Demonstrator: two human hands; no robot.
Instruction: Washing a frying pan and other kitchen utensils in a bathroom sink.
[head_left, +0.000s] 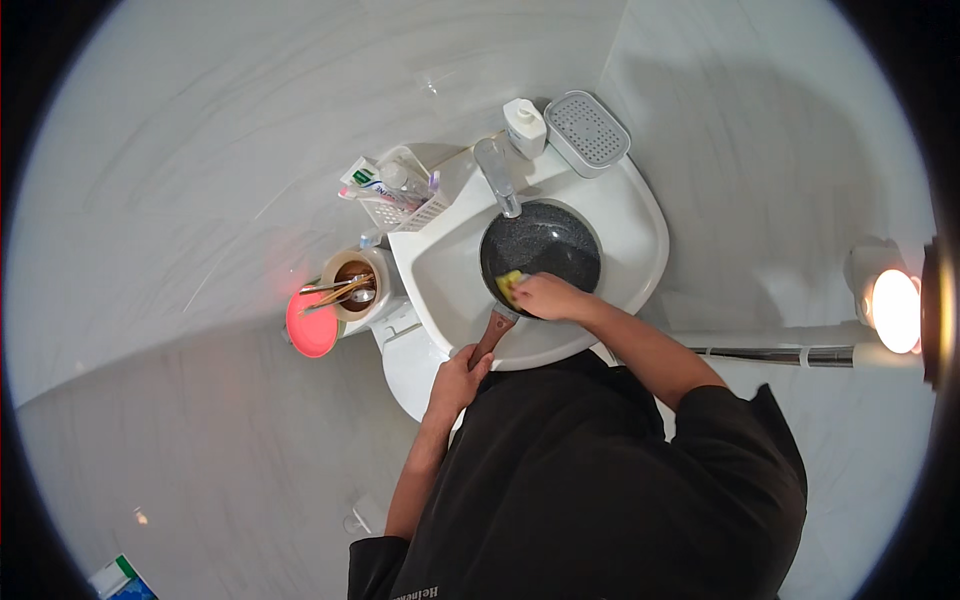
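A dark speckled frying pan (551, 240) rests over the white washbasin (450, 281), its rim under the spout of the metal faucet (496, 176). My left hand (457, 381) is closed around the end of the pan's brown handle (494, 335), at the basin's front edge. Inside the pan, at its near side, my right hand (550, 296) grips a yellow sponge (511, 285) against the inner wall. The fingers of that hand are slightly blurred, and they cover part of the sponge.
Behind the faucet stand a white pump bottle (525, 129) and a grey box with a perforated lid (589, 131). Left of the basin are a white basket (424, 214) of toiletries, a pot (352, 289) holding utensils, a red plate (313, 330) and a toilet (409, 367).
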